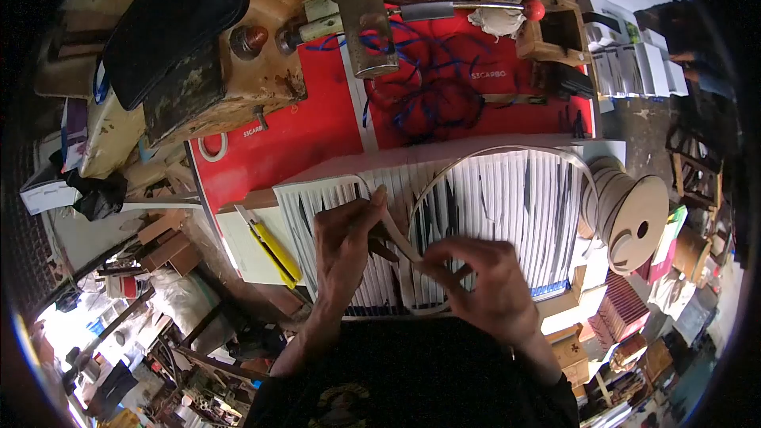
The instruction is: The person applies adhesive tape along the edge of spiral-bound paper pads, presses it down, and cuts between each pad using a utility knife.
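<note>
Above a tightly packed row of white sheaves, a narrow pale band runs between a person's bare hands. The left hand grips it with the thumb closed against the fingers; the right hand, blurred, pinches it just beside, thumb and forefinger together and the other fingers curled. From the hands the band rises in a wide loop over the sheaves towards a cardboard-sided spool at their right end.

A length is off the spool and more remains wound on it, so the supply looks far from used up. No cut end can be made out, and how much of the row has been worked cannot be told: the sheaves lie side by side, pale with darker streaks, some hidden by the hands. The work appears to be under way rather than finished.

To the left of the row, a yellow cutter lies out of hand, blade showing. Beyond the sheaves, a red printed sheet carries a white ring and a tangle of blue cord, with a metal cylinder above it and a lever's red knob near a wooden box.
</note>
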A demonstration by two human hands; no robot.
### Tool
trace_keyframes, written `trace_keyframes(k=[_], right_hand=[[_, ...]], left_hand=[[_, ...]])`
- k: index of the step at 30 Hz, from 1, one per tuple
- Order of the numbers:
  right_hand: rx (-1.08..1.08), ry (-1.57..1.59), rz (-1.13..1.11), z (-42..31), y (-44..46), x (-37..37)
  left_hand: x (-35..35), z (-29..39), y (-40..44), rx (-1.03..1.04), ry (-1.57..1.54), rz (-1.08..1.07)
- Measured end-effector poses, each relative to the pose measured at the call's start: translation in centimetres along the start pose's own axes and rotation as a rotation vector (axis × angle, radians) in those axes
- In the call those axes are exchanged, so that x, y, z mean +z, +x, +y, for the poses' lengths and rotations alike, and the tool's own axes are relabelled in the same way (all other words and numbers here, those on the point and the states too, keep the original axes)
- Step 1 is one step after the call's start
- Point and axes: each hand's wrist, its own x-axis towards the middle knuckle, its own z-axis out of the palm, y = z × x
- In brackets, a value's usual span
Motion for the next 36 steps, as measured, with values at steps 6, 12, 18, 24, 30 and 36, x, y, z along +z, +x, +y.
trace_keyframes(k=[6, 12, 18, 24, 30, 36], right_hand=[[-0.294, -0.871, 0.227, 1.5, 4.3, -4.5], [0.333, -1.011, -0.865, -2.6, -6.2, -8.8], [0.46, -0.301, -0.593, -4.1, -7.9, -9.6], [-0.077, -0.133, 0.273, -1.0, 1.6, 0.1], [-0.028, 0.006, 0.217, 0.6, 3.6, 2.8], [0.007, -0.001, 0.19, 0.4, 3.6, 1.3]], left_hand=[[-0.3, 0.0, 0.1, 0.077, 0.145, -0.064], [-0.8, -0.7, 0.0, 0.157, 0.165, -0.027], [-0.7, -1.2, 0.1, 0.133, -0.04, -0.096], [-0.2, -0.8, -0.2, 0.173, -0.264, -0.095], [-0.5, 0.2, -0.1, 0.049, 0.014, -0.116], [-0.9, -0.4, -0.2, 0.052, -0.087, -0.148]])
